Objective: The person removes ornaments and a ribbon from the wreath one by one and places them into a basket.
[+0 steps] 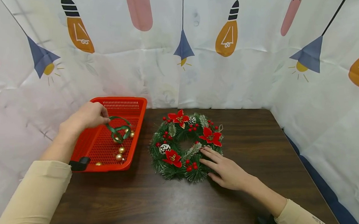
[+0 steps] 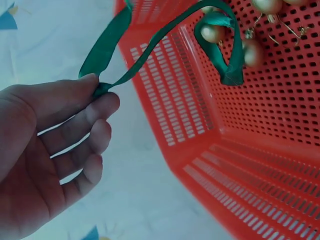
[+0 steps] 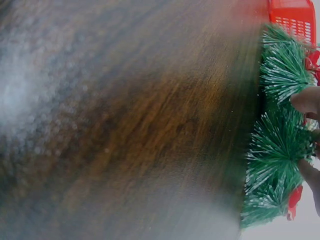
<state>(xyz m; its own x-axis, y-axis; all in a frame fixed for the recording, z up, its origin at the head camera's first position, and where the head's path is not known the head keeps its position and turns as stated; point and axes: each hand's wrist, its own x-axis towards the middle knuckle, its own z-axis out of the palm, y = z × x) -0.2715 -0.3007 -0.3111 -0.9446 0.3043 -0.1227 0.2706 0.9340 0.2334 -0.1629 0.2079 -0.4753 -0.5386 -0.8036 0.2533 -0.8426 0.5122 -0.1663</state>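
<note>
Over the red basket (image 1: 140, 123), my left hand (image 1: 90, 116) pinches a green ribbon (image 1: 118, 131) between thumb and forefinger. In the left wrist view the ribbon (image 2: 150, 47) loops away from the fingertips, and its far part hangs over several gold balls (image 2: 252, 52) on the basket floor. A green wreath (image 1: 168, 170) with red flowers, red berries and pine cones lies flat on the table. My right hand (image 1: 229, 171) rests on the wreath's right front side with its fingers spread. Only some of those fingers show at the edge of the right wrist view, against the wreath's needles (image 3: 280, 155).
The dark wooden table (image 1: 175, 205) carries both the basket and the wreath. A white curtain (image 1: 157, 77) printed with lamps and bulbs hangs behind and at the sides. More gold balls (image 1: 119, 156) lie in the basket's near part.
</note>
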